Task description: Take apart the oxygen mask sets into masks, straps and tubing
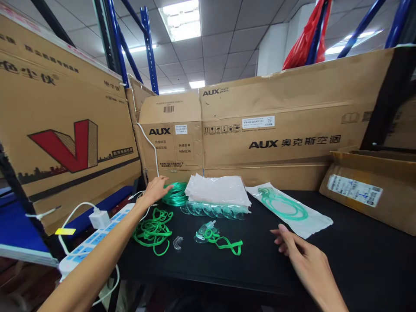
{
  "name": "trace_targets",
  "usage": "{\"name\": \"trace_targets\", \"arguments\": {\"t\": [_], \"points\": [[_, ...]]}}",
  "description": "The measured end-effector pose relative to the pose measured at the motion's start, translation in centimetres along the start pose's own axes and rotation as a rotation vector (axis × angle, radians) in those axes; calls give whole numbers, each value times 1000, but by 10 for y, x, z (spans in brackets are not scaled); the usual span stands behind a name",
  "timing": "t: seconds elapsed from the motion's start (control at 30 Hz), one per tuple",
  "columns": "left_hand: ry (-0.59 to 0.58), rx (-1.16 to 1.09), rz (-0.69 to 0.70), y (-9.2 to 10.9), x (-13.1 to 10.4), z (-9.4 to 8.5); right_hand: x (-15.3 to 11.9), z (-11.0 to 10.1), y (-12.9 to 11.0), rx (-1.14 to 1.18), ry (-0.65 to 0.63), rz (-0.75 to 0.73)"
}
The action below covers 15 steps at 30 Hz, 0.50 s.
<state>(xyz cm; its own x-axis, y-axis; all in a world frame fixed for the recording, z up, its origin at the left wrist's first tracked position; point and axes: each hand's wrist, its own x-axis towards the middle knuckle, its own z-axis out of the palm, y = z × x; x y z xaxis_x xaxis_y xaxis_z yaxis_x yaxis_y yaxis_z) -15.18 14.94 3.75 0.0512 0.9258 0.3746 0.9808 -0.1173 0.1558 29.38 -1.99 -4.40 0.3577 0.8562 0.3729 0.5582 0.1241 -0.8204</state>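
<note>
My left hand (pixel 157 190) reaches to the left side of a coil of clear green tubing (pixel 176 194), fingers stretched out. Whether the fingertips touch the coil I cannot tell. My right hand (pixel 303 255) hovers over the table's right part, loosely bent and holding nothing. Just beyond it lies a white pouch (pixel 316 221) with looped green tubing (pixel 292 211) on it. A clear green oxygen mask (pixel 203 234) with a green strap (pixel 232 246) lies mid-table. To its left are small metal strips (pixel 177 243) and a tangle of green elastic straps (pixel 154 232).
A stack of white pouches (pixel 216 188) sits behind a row of clear green masks (pixel 216 209). At the left edge runs a white power strip (pixel 84 251) with a plugged-in charger (pixel 99 218). Cardboard panels (pixel 282 125) wall the back; an open carton (pixel 373 186) stands right.
</note>
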Motion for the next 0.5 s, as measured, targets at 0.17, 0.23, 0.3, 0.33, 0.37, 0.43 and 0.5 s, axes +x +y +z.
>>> {"name": "trace_targets", "arguments": {"t": [0.17,0.23,0.3,0.33,0.37,0.43,0.5], "points": [[-102,30,196,13,-3,10,-7,-3,-20,-17,69,-97],[-113,39,216,17,-8,13,-16,-7,-40,-37,94,-255],[-109,44,221,21,-13,12,-31,-13,-70,-97,131,-611],[-103,44,222,23,-16,11,-39,-17,-88,-133,109,-763],[-92,41,223,25,-18,9,-49,-20,-107,-178,59,-870],[-55,24,224,31,-24,4,-67,-26,-144,-217,-6,-1054],[-3,-12,230,42,-33,-3,-86,-30,-171,-219,-9,-1158]]}}
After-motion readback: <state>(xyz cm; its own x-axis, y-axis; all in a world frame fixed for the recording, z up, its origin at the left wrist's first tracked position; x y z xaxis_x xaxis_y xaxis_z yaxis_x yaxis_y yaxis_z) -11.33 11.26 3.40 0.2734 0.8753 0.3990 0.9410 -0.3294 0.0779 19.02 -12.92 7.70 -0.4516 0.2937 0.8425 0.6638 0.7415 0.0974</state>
